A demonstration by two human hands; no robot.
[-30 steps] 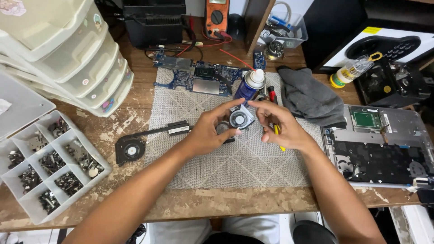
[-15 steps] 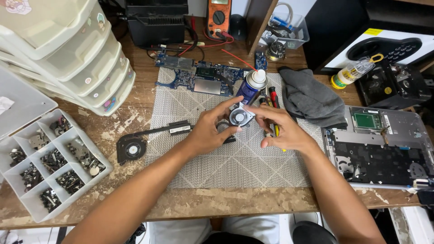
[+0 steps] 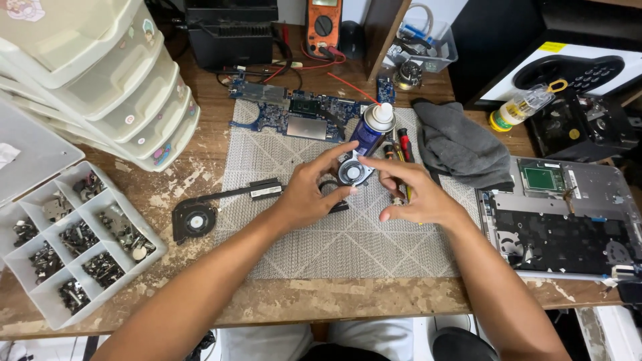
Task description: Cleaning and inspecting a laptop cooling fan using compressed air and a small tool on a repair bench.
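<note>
Both hands over grey mat (image 3: 334, 234), mid-bench. L hand (image 3: 304, 194) + R hand (image 3: 414, 197) pinch small round fan (image 3: 352, 172) between thumb and fingertips, fan raised just above mat, hub facing up. Other R fingers curled narrow.

Spray can (image 3: 371, 130) upright just behind fan, screwdrivers (image 3: 403, 144) beside it. Circuit board (image 3: 294, 117) at mat's far edge. Second fan w/ heat pipe (image 3: 200, 215) left of L hand. Grey cloth (image 3: 461, 150) right; open laptop base (image 3: 568, 214) far right. Screw tray (image 3: 73, 241) far left.
</note>
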